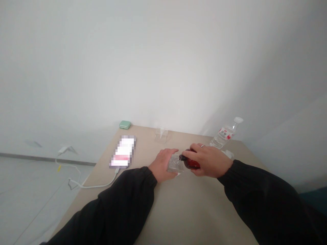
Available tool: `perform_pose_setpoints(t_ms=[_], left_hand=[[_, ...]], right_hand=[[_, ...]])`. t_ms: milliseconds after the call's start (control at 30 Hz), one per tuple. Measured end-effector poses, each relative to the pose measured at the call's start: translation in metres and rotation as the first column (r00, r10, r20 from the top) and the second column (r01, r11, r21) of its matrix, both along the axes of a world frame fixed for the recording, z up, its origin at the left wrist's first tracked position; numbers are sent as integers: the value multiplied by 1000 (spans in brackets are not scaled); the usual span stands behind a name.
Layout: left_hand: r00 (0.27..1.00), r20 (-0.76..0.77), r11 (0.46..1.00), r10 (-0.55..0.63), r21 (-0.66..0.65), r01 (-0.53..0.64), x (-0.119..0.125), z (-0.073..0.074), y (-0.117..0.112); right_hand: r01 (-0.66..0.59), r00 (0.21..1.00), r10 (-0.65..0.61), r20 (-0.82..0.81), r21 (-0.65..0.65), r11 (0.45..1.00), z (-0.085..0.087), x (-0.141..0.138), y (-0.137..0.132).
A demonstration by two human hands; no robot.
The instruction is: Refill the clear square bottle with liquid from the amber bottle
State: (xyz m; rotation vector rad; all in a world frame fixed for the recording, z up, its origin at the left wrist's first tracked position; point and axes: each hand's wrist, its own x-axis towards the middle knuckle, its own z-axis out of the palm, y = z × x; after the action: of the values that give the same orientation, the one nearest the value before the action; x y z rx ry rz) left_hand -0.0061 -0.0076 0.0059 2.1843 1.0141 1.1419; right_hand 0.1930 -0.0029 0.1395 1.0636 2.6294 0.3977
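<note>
Seen near worktop (178, 211) centre, slightly toward far edge: 2 hands meeting over 2 small items. Right hand (208, 160) wrapped from above around brown bottle (192, 164), fingers curled over body, ring (202, 145) on 1 finger. Bottle tipped to near horizontal, long axis running left-right across view, dark neck and mouth pointing left, base hidden under palm. Mouth right at rim of small clear cup (175, 163), touching or just short of it, cannot tell which. Left hand (162, 165) closed around that cup from left side, thumb on top, fingers behind, cup low on or just above worktop. Cannot tell if liquid is in the cup. Both forearms in black sleeves, coming in from bottom corners. Left of hands, well apart: phone (123, 151) lying flat, screen blurred, long axis pointing away from camera, white cable (94, 185) plugged at near end and trailing off left edge toward floor. At far left corner: small green case (125, 125). Behind hands near wall: clear container (160, 135). Right rear: water bottle (224, 134) with white cap, upright but leaning in view.
</note>
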Motion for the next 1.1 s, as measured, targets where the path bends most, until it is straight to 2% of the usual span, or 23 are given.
perform_pose_setpoints(t_ms=[1100], left_hand=[[1000, 13, 999, -12, -30, 12, 0, 1, 0]], right_hand=[[-15, 1000, 16, -9, 12, 1000, -2, 0, 1]])
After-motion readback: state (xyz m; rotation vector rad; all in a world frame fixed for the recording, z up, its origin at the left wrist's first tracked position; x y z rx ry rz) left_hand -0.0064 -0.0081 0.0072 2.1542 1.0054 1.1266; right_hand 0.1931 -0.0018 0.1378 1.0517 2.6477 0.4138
